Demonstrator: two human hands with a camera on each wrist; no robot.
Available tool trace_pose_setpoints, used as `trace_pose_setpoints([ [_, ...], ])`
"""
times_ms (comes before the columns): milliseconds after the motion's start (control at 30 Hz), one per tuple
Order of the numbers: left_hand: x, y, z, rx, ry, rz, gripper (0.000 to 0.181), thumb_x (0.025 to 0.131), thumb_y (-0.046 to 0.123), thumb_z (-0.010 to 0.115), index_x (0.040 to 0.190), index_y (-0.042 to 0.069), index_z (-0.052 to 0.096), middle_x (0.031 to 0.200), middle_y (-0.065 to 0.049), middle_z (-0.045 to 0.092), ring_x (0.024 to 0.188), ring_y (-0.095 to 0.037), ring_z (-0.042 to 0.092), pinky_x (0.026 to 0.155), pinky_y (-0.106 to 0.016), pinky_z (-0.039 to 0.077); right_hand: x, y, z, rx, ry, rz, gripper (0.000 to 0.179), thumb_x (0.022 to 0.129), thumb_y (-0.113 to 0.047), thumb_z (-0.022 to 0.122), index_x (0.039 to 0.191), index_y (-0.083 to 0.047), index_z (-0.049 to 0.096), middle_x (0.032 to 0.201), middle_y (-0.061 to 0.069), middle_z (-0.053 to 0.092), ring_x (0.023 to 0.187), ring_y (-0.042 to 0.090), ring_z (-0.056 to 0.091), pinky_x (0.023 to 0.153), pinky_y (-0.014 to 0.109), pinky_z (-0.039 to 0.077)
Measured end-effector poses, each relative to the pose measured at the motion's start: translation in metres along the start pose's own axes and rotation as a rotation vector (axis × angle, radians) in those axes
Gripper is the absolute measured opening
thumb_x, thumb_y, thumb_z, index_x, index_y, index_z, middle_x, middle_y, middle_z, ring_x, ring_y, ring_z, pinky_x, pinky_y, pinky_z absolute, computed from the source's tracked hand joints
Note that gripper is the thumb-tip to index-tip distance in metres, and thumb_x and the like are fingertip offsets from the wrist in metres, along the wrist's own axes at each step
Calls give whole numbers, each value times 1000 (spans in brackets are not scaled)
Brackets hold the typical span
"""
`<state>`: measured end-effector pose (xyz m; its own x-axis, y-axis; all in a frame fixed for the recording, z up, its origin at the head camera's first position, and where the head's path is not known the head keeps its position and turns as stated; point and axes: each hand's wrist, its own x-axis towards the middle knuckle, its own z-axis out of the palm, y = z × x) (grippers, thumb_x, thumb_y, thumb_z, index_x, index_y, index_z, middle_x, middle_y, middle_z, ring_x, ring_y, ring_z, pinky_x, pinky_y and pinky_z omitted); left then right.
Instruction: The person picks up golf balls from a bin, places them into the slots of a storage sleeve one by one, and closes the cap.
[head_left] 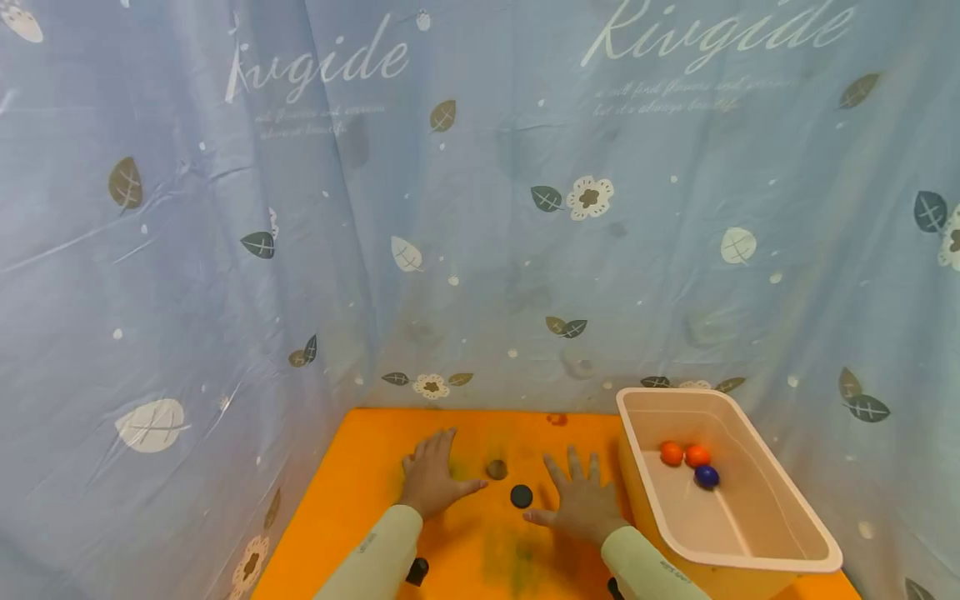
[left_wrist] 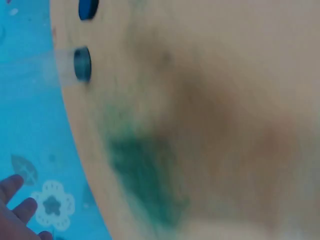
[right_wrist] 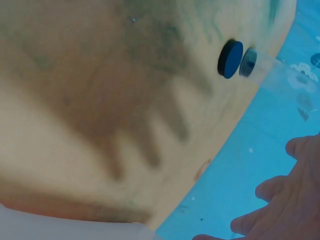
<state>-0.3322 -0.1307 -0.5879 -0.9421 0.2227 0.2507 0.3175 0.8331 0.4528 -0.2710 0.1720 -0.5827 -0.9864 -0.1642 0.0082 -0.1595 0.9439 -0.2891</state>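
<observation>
My left hand point(head_left: 433, 479) is held over the orange table with its fingers spread, left of a clear cylindrical container point(head_left: 497, 469). My right hand point(head_left: 581, 500), fingers also apart, hovers right of a flat black round lid point(head_left: 521, 497). Neither hand holds anything. In the right wrist view the see-through container point(right_wrist: 280, 80) stands upright with a dark ring at its base, close beside the black lid point(right_wrist: 231, 59). Only fingertips of the left hand point(left_wrist: 17, 210) show at the edge of the left wrist view.
A pale pink plastic bin point(head_left: 780, 467) stands at the table's right side, holding two orange-red balls point(head_left: 671, 453) and a dark blue ball point(head_left: 707, 477). Blue patterned curtain point(head_left: 480, 250) hangs behind and beside the table point(head_left: 360, 483), whose top has greenish smears.
</observation>
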Motion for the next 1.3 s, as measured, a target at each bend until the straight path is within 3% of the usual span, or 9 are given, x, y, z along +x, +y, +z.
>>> trace_pose_setpoints([
  [100, 2, 6, 8, -120, 10, -54, 119, 78, 81, 82, 166, 11, 43, 163, -18, 48, 144, -48, 45, 106, -76, 34, -4, -4, 2, -3, -11, -4, 116, 84, -91, 65, 172, -22, 39, 175, 27, 22, 150, 71, 17, 99, 87, 36],
  [333, 4, 18, 33, -671, -77, -246, 127, 82, 56, 95, 173, 8, 20, 170, -28, 31, 150, -53, 37, 110, -73, 39, -11, -12, 3, 4, -5, -24, 118, 81, -97, 59, 171, -22, 41, 174, 26, 24, 149, 70, 21, 96, 84, 42],
  [467, 7, 17, 48, -800, -61, -298, 126, 83, 51, 96, 174, 11, 18, 169, -30, 28, 150, -57, 35, 110, -74, 38, -14, -15, 9, -9, -32, -28, 118, 81, -97, 57, 171, -22, 41, 174, 26, 26, 149, 69, 23, 94, 80, 46],
  [600, 19, 10, 55, -826, -31, -309, 112, 84, 41, 98, 171, 18, 30, 169, -27, 33, 151, -54, 34, 111, -72, 38, -14, -18, 11, 0, -49, -41, 118, 81, -99, 53, 171, -24, 40, 174, 24, 26, 151, 66, 22, 98, 80, 44],
  [733, 32, 11, 54, -815, -15, -241, 74, 93, 23, 91, 156, 14, 53, 160, -24, 48, 144, -50, 46, 111, -67, 42, -14, -21, 7, 15, -36, -54, 116, 83, -99, 53, 171, -24, 40, 175, 23, 26, 153, 64, 21, 100, 80, 42],
  [867, 42, 16, 53, -821, -53, -182, 44, 101, 9, 80, 140, 5, 61, 143, -22, 60, 133, -45, 55, 109, -62, 45, -16, -19, 2, 26, -31, -44, 115, 83, -97, 55, 171, -24, 42, 175, 24, 25, 153, 64, 21, 102, 81, 41],
  [1133, 52, 23, 59, -753, -97, -161, 56, 102, 9, 78, 154, 8, 57, 129, -11, 62, 118, -34, 62, 92, -51, 56, -17, -11, -1, 15, -48, -25, 114, 84, -98, 51, 172, -27, 39, 175, 23, 24, 154, 62, 21, 102, 80, 41],
  [1233, 53, 28, 54, -751, -106, -135, 54, 101, 10, 79, 151, 9, 59, 125, -12, 60, 111, -34, 59, 84, -47, 55, -18, -10, -5, 14, -49, -24, 113, 85, -98, 51, 172, -26, 38, 176, 22, 23, 154, 60, 22, 103, 79, 42],
  [1300, 54, 32, 48, -749, -116, -109, 50, 100, 10, 79, 147, 11, 62, 125, -13, 59, 112, -34, 58, 87, -49, 53, -18, -11, -8, 17, -40, -28, 111, 86, -96, 52, 172, -25, 39, 175, 22, 25, 154, 60, 25, 102, 78, 43],
])
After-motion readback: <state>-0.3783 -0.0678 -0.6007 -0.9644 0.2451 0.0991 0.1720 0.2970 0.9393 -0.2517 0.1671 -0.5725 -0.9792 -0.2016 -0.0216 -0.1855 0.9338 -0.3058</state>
